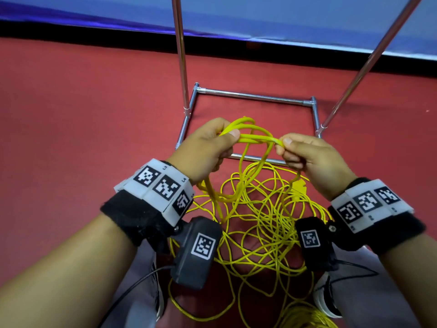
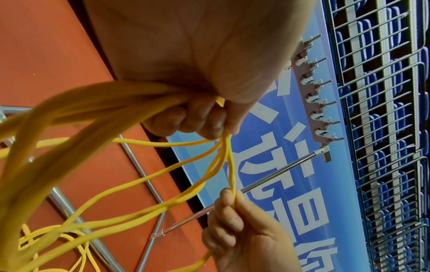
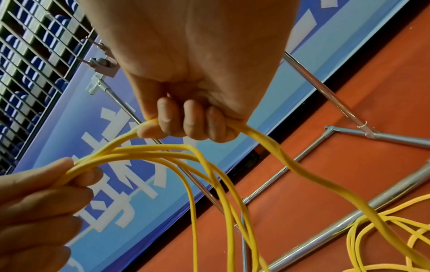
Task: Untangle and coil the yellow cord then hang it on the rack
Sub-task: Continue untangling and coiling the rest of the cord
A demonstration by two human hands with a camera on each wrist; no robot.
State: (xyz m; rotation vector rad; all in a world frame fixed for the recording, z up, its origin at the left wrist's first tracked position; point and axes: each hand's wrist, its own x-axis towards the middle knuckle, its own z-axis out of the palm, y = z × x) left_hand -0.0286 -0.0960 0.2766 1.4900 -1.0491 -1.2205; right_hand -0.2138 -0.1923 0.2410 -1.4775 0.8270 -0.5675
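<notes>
Head view looks steeply down from above onto both hands. Wrist views look closely along each palm, sharing the yellow cord (image 1: 257,209) stretched between them.

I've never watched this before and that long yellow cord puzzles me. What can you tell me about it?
The thin, smooth yellow cord looks plastic-coated. Most of it lies in a loose tangle of loops on the red floor, across the metal rack's base bar. The left hand grips several gathered strands; the right hand pinches them nearby, and loops hang down between.
</notes>
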